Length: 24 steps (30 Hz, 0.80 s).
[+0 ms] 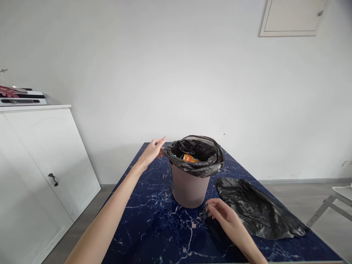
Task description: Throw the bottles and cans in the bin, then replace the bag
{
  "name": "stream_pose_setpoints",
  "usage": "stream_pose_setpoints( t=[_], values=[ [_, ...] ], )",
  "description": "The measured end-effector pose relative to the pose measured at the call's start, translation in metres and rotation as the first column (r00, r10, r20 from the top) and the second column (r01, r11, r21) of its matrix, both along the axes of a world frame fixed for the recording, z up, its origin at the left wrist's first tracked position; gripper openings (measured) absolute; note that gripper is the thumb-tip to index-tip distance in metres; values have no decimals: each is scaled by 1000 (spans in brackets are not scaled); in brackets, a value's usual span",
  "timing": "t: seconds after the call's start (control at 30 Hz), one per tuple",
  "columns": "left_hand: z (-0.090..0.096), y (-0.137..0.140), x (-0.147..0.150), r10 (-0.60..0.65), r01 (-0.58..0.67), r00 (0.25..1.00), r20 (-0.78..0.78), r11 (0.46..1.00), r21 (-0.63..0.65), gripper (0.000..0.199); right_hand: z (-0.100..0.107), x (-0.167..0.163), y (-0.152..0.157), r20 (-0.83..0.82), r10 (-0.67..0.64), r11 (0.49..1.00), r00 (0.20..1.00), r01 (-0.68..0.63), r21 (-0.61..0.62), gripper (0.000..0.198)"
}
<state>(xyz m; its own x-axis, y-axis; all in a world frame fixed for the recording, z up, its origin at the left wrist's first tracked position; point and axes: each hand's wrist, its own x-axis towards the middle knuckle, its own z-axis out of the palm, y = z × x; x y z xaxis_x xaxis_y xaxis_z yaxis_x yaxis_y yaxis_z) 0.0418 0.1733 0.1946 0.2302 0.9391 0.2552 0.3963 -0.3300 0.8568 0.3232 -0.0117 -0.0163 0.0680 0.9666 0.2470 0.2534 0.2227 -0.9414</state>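
Note:
A pinkish-grey trash bin (189, 189) stands upright on the blue marbled table, lined with a black trash bag (205, 170) folded over its rim. Inside the bag lies an orange can (189, 158), partly hidden by the plastic. At the bin's left side my left hand (154, 147) pinches the edge of the bag and stretches it outward. My right hand (222, 212) is in front of the bin, to its lower right, with loosely bent fingers and nothing visible in them. Beside it, a second black trash bag (255, 209) is spread flat.
The blue table (154, 227) reaches back to a white wall. A white cabinet (41, 154) with a dark handle is at the left, with a white device (24, 99) on top. Part of a pale folding frame (330, 203) shows at the right.

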Motion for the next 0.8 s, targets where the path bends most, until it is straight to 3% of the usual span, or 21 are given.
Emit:
stream_pose_setpoints(
  t=[0.07, 0.2, 0.37, 0.57, 0.8],
  values=[
    [2, 1, 3, -10, 11, 1000, -6, 1000, 6, 70, 25, 5, 9, -145, -30, 999, 989, 34, 22, 51],
    [5, 4, 10, -35, 35, 999, -4, 998, 54, 70, 95, 23, 38, -367, -214, 975, 905, 220, -25, 62],
    [12, -1, 18, -99, 93, 994, 39, 987, 132, 45, 165, 43, 75, -217, -236, 972, 947, 231, -46, 73],
    [27, -15, 23, -150, 101, 970, 191, 965, 242, 40, 188, 46, 88, -112, -179, 983, 977, 182, 10, 78],
    [45, -27, 30, -160, 5, 883, 441, 943, 332, 31, 205, 52, 86, -216, -148, 959, 965, 193, 206, 77]
  ],
)
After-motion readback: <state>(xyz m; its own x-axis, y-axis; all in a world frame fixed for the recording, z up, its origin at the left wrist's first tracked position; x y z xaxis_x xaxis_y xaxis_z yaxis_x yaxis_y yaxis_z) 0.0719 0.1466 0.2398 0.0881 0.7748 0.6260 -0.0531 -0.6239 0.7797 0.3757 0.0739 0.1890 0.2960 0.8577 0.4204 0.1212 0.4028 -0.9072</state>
